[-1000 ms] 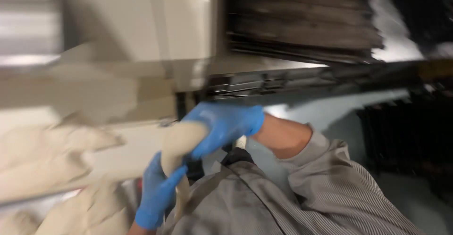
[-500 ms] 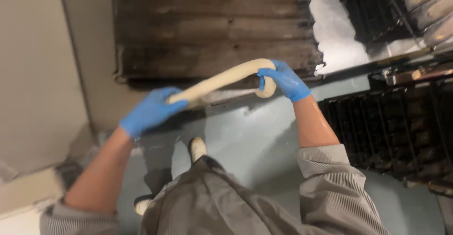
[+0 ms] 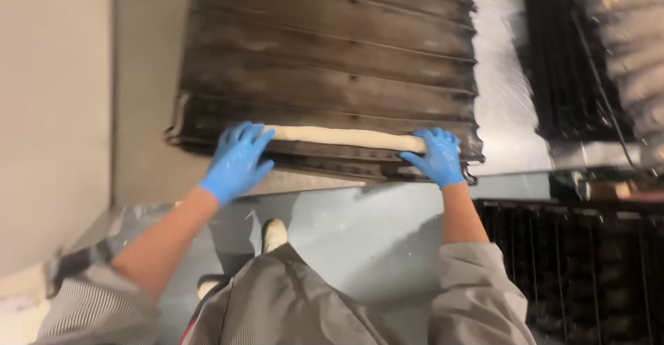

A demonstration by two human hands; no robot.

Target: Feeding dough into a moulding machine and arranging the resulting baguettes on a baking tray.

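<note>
Two hands: both gloved in blue, one at each end of a long dough roll.
Dough roll (image 3: 346, 137): pale, thin, stretched straight across the frame's middle, lying in the nearest groove of the dark tray.
Left hand (image 3: 237, 159): at centre left of the frame, palm down on the left end of the roll, fingers (image 3: 250, 137) spread and lying flat, open, not clenched around the dough.
Right hand (image 3: 436, 157): at centre right, resting over the right end of the roll, fingers (image 3: 443, 139) lightly curled down on it; cannot tell whether wrapped fully around the end.
Tray (image 3: 332, 54): dark, worn, with long parallel channels running left to right, filling the upper middle of the frame; near edge just above the hands' wrists.
Tray support (image 3: 508, 103): pale, flour-dusted table surface showing at the tray's right side.
Rack (image 3: 588, 269): black wire shelving at lower right, beside the right forearm; more dark racking at upper right with pale dough shapes, blurred.
Wall (image 3: 55, 110): plain cream surface along the left edge.
Floor (image 3: 346, 227): grey-blue, speckled, visible between the arms, with a light shoe (image 3: 274, 234) on it.
Clothing: grey striped sleeves (image 3: 477, 296) pushed up, bare forearms showing.
</note>
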